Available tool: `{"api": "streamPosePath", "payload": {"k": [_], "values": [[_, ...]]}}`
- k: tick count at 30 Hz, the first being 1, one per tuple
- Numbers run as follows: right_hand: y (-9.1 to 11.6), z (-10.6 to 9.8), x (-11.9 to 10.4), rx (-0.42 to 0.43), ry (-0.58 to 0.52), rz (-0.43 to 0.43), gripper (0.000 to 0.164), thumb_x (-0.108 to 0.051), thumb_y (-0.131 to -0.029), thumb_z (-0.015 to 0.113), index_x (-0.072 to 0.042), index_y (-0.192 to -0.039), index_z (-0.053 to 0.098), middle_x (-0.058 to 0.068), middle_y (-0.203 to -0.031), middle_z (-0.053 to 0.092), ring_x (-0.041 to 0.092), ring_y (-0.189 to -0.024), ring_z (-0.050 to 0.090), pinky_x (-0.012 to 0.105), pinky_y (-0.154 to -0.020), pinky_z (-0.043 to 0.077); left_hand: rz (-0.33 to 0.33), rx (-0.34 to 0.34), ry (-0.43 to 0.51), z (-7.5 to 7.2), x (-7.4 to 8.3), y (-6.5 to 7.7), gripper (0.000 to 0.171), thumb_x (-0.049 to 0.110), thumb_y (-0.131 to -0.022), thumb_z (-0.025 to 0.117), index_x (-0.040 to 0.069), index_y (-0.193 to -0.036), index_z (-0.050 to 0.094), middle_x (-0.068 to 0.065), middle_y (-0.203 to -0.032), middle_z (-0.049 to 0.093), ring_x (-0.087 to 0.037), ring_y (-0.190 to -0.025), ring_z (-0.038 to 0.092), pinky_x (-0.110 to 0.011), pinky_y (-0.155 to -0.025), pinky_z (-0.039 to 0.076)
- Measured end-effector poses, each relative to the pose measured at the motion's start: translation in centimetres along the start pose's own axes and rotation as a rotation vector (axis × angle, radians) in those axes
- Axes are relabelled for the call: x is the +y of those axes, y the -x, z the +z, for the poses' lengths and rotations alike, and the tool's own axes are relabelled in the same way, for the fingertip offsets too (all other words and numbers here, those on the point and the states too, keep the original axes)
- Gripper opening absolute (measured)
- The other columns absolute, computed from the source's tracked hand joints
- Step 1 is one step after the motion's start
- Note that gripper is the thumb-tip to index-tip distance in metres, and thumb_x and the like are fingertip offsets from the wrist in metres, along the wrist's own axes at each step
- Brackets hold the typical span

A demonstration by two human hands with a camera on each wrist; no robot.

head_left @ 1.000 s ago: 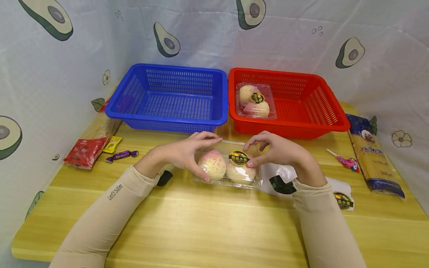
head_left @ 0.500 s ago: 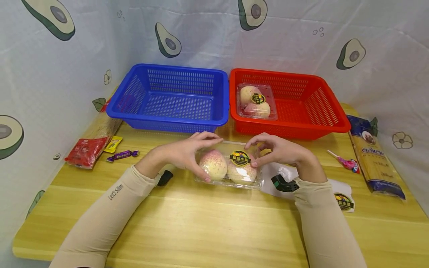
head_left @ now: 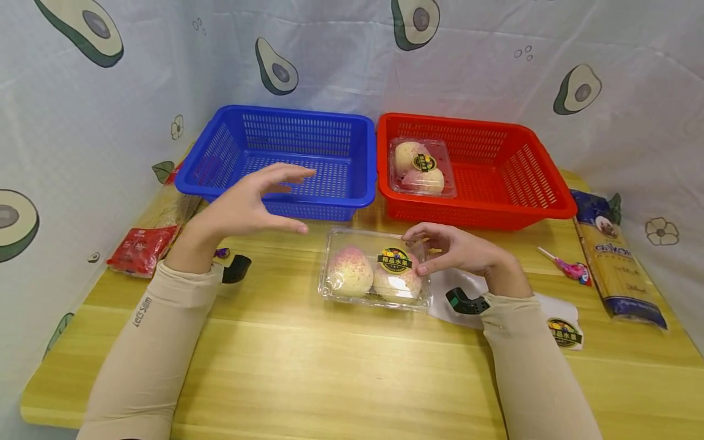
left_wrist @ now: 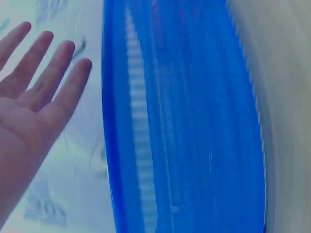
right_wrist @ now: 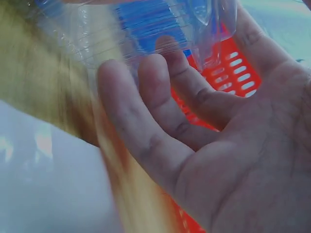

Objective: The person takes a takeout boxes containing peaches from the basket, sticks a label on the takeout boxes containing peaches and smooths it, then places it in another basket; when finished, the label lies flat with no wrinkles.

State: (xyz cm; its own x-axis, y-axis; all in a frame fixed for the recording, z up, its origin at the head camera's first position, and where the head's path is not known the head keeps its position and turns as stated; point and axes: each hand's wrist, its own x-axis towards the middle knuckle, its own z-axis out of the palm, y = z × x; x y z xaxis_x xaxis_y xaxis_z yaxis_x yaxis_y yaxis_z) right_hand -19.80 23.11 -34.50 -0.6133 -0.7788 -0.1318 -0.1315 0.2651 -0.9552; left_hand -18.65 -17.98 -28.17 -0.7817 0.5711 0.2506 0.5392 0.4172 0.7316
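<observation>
A clear plastic fruit box (head_left: pixel 341 238) with a black fruit label holds two pink-and-yellow peaches (head_left: pixel 350 275) in front of the baskets. My right hand (head_left: pixel 459 249) grips its right end, thumb at the near side and fingers behind. In the right wrist view the curled fingers (right_wrist: pixel 155 82) lie against the box's clear wall (right_wrist: pixel 92 36). My left hand (head_left: pixel 247 201) is raised to the left of the box, fingers extended and holding nothing. It overlaps the front of the blue basket (head_left: pixel 308 211) in the head view; the left wrist view shows its fingers (left_wrist: pixel 58 58) spread.
A red basket (head_left: pixel 495 214), right of the blue one, holds another box of peaches (head_left: pixel 423 168). Red-ended noodle pack (head_left: pixel 140 247) lies left; a lollipop (head_left: pixel 572 267) and a spaghetti pack (head_left: pixel 618 269) lie right. A white labelled wrapper (head_left: pixel 558 305) lies under my right wrist.
My left hand has let go of the box's left end and moved up and left toward the blue basket. My right hand and the box have barely moved.
</observation>
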Motion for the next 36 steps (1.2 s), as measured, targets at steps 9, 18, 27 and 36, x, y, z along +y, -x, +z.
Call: {"api": "streamPosePath", "payload": {"k": [9, 18, 27, 36], "values": [[-0.3, 0.0, 1.1, -0.061, -0.039, -0.034, 0.065, -0.001, -0.086, 0.077, 0.005, -0.136, 0.037, 0.020, -0.133, 0.048, 0.033, -0.113, 0.050, 0.038, -0.091, 0.051, -0.400, 0.354, -0.095, -5.3, -2.9, 3.2, 0.084, 0.045, -0.081, 0.084, 0.032, -0.154, 0.044, 0.004, -0.161, 0.031, -0.027, -0.149, 0.023, -0.058, -0.116, 0.023], [-0.4, 0.2, 1.7, -0.078, -0.082, -0.099, 0.062, 0.005, -0.084, 0.077, 0.004, -0.133, 0.037, 0.021, -0.130, 0.052, 0.027, -0.104, 0.057, 0.034, -0.080, 0.055, -0.639, 0.399, -0.073, -7.0, -6.6, 4.8, 0.110, 0.057, -0.079, 0.080, 0.030, -0.163, 0.015, -0.010, -0.168, 0.003, -0.042, -0.150, 0.007, -0.070, -0.113, 0.015], [-0.9, 0.8, 1.1, -0.029, -0.150, -0.221, 0.058, 0.015, -0.076, 0.078, -0.001, -0.126, 0.052, 0.014, -0.140, 0.052, 0.030, -0.120, 0.050, 0.041, -0.072, 0.061, -0.769, 0.295, -0.060, -7.3, -7.2, 5.2, 0.122, 0.066, -0.076, 0.077, 0.027, -0.163, 0.000, -0.023, -0.165, -0.001, -0.052, -0.147, 0.003, -0.076, -0.108, 0.013], [-0.1, 1.4, -1.1, 0.046, -0.124, -0.222, 0.051, 0.016, -0.076, 0.077, 0.000, -0.120, 0.058, 0.014, -0.130, 0.056, 0.027, -0.113, 0.050, 0.039, -0.069, 0.061, -0.783, 0.287, -0.038, -7.3, -7.3, 5.0, 0.126, 0.067, -0.075, 0.077, 0.025, -0.163, -0.002, -0.023, -0.165, -0.003, -0.052, -0.147, 0.004, -0.075, -0.109, 0.014]]}}
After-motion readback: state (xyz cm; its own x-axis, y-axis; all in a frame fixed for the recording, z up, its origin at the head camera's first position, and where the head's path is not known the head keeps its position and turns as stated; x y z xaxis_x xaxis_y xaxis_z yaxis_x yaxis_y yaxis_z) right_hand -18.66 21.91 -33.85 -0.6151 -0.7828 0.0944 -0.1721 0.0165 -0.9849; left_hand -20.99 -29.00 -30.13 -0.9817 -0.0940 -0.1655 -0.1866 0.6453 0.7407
